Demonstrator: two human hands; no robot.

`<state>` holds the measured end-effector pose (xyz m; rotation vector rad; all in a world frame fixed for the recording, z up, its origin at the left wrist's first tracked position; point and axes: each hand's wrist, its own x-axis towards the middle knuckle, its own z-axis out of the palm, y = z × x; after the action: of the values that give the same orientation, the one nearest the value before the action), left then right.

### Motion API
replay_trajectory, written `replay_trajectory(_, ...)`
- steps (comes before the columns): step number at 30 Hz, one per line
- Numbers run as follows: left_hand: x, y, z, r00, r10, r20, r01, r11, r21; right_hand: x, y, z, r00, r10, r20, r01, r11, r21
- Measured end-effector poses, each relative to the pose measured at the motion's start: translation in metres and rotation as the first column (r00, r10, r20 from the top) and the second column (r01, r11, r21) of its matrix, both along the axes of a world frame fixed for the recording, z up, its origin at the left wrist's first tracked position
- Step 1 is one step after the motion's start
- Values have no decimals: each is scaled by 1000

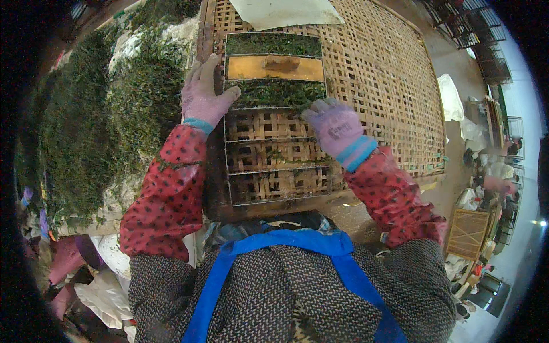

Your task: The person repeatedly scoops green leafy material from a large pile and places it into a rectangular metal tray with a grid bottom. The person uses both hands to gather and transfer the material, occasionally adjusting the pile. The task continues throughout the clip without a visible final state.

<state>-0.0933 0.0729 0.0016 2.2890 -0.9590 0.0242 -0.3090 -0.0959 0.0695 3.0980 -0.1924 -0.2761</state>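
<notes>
A divided frame (279, 141) with thin crossbars lies on a woven bamboo mat (386, 85). Chopped dark green leaves (274, 93) fill its third row from the far end, and more leaves (274, 44) fill the farthest row. Between those two rows sits an orange-yellow board (240, 67) with a brown block-like handle (282, 63). Bare mat shows through the nearer rows, with a few leaf scraps. My left hand (208, 88), gloved, rests along the frame's left side, thumb and fingers apart. My gloved right hand (336, 126) curls its fingers at the third row's near right corner; their tips are hidden.
A large heap of green plant matter (81, 128) on pale cloth lies at my left. A white sheet (287, 13) covers part of the mat's far end. White sacks (450, 96), a wooden slatted crate (467, 233) and several blurred people are off to the right.
</notes>
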Motion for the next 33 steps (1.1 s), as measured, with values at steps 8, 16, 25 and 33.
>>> replay_trajectory(8, 9, 3, 13, 987, -58, 147, 86, 978, -190, 3, -42, 14, 881, -241, 408, -86, 766, 638)
replay_trajectory(16, -39, -39, 48, 697, -675, 242, 694, 720, 9, -18, -46, -17, 954, 175, 242, -167, 984, -57)
replay_trajectory(25, -17, -27, 47, 665, -713, 221, 727, 686, 26, -21, -62, 2, 815, 18, 579, -182, 957, 227)
replay_trajectory(33, 10, 4, 31, 852, -479, 209, 501, 863, -61, 4, -41, -14, 878, 22, 479, -158, 956, 246)
